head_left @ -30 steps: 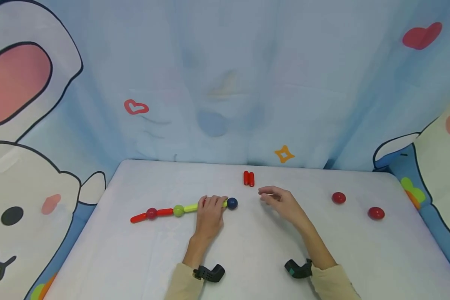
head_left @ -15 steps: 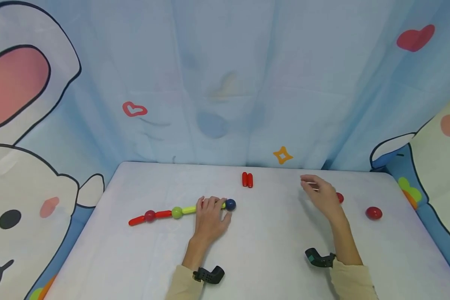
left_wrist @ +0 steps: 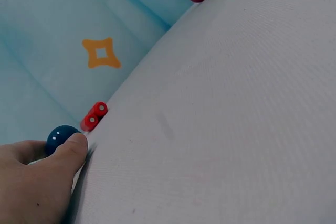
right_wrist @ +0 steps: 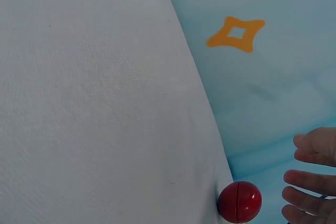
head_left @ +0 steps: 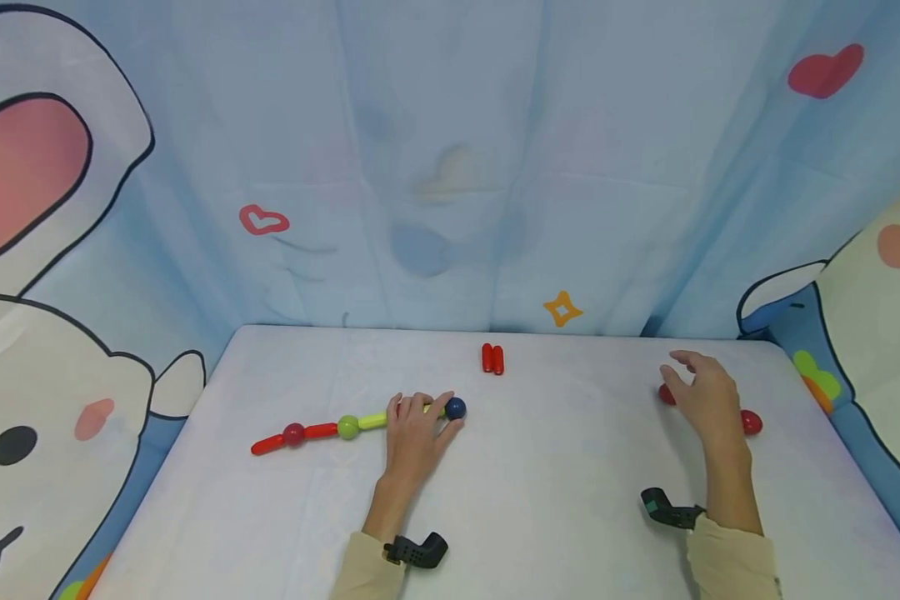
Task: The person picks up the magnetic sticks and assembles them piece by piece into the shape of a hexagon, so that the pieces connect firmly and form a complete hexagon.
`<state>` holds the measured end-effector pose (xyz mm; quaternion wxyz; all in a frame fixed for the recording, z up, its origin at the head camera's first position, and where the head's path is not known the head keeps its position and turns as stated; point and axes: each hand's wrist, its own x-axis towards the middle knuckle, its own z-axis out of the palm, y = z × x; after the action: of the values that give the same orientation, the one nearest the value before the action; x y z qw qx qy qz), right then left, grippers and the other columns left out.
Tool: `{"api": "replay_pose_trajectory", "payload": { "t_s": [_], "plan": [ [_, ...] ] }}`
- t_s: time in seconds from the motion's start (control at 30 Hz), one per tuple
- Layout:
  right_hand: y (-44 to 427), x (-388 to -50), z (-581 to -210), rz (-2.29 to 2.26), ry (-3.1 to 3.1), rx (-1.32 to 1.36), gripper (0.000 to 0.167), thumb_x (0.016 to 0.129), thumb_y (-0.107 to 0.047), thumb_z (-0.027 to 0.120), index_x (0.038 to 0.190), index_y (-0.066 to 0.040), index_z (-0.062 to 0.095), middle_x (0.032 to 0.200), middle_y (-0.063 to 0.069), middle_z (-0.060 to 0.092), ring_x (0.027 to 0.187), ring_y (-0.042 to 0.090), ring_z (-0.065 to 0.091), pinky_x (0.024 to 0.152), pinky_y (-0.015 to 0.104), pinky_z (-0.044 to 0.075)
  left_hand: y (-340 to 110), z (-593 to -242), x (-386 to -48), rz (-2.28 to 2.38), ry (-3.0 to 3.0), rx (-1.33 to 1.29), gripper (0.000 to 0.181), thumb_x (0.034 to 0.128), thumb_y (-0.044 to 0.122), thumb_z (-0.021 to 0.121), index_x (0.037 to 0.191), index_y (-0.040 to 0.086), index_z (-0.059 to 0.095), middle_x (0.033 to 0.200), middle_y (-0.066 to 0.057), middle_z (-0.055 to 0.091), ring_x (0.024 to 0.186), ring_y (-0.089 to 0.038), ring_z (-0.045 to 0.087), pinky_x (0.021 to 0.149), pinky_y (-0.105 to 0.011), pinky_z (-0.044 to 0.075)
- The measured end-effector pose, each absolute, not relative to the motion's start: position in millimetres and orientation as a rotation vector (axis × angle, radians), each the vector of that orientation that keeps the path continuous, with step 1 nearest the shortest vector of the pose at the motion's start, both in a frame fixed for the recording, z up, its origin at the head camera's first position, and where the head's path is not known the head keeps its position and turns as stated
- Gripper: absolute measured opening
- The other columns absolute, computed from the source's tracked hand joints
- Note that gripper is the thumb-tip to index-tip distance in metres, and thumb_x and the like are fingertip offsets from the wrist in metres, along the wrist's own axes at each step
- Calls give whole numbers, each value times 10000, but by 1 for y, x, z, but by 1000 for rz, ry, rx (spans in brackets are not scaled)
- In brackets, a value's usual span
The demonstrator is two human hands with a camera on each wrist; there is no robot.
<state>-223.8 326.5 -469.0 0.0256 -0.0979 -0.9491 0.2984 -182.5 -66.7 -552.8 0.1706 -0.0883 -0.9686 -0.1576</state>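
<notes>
My left hand (head_left: 412, 437) grips the right part of a joined row of rods and balls (head_left: 320, 431): red rods, a red ball, a green ball and yellow-green rods, ending in a dark blue ball (head_left: 455, 408). Fingers cover a stretch of the row. In the left wrist view the thumb lies against the blue ball (left_wrist: 59, 136). At the right, my right hand (head_left: 708, 400) hovers over a red ball (head_left: 667, 395), partly hiding it. Its fingers are spread and hold nothing; in the right wrist view they are apart from the red ball (right_wrist: 239, 202).
Two short red rods (head_left: 492, 359) lie side by side near the table's back edge. Another red ball (head_left: 752, 422) sits right of my right hand. The white-covered table (head_left: 555, 500) ends at a blue patterned curtain (head_left: 450, 167).
My right hand has moved rightward from near the table's middle to the red balls. My left hand stays on the row, its thumb a little further out from the fingers.
</notes>
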Motion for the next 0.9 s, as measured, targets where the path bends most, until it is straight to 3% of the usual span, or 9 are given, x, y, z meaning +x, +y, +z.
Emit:
{"api": "replay_pose_trajectory", "payload": {
  "t_s": [0.57, 0.9],
  "plan": [
    [298, -232, -485, 963, -2907, -146, 439, 1001, -247, 521, 1351, 16, 494, 1377, 297, 468, 1236, 455, 469, 965, 576, 465, -66, -554, -182, -452, -2732, -255, 464, 908, 507, 606, 1322, 298, 579, 1117, -5, 610, 1092, -191, 556, 1108, -481, 298],
    [237, -232, -491, 1188, -2886, 201, 410, 978, -217, 569, 1320, 8, 535, 1358, 248, 518, 1214, 405, 535, 981, 534, 480, -68, -553, -182, -444, -2739, -262, 476, 912, 524, 591, 1332, 301, 569, 1119, 6, 606, 1092, -187, 549, 1094, -458, 303]
  ]
}}
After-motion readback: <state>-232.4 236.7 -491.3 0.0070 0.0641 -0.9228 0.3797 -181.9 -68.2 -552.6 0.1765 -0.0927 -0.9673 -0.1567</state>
